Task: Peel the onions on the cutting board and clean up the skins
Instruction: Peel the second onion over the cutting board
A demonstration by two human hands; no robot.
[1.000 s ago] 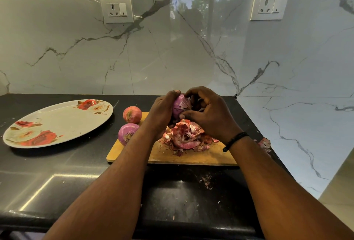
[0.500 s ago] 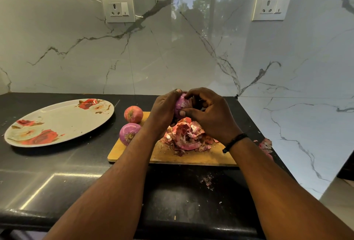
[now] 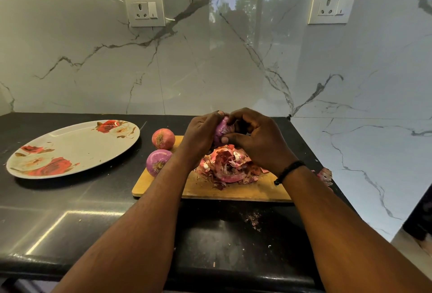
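Both hands raised over the board [image 3: 233, 191], which lies on a black counter [image 3: 93, 222]. Left hand [image 3: 201, 135] curled round a purple onion [image 3: 221, 129], gripping it from the left side; thumb tip over the top. Right hand [image 3: 259, 143] on the same onion from the right, fingers bent over it, thumb pressed to its lower front; whether a strip of skin is pinched, cannot tell. Onion held in the air above the skins [image 3: 230, 166], a loose red-pink heap mid-board. Two more onions at the board's left end: a reddish one [image 3: 163, 138] at the far corner, a purple one [image 3: 157, 162] nearer, at the left edge. One skin scrap [image 3: 325, 174] on the counter right of the board, small crumbs [image 3: 253, 219] in front of it. Floral plate [image 3: 70, 150] left of the board, apart from it. Black band [image 3: 288, 172] on right wrist
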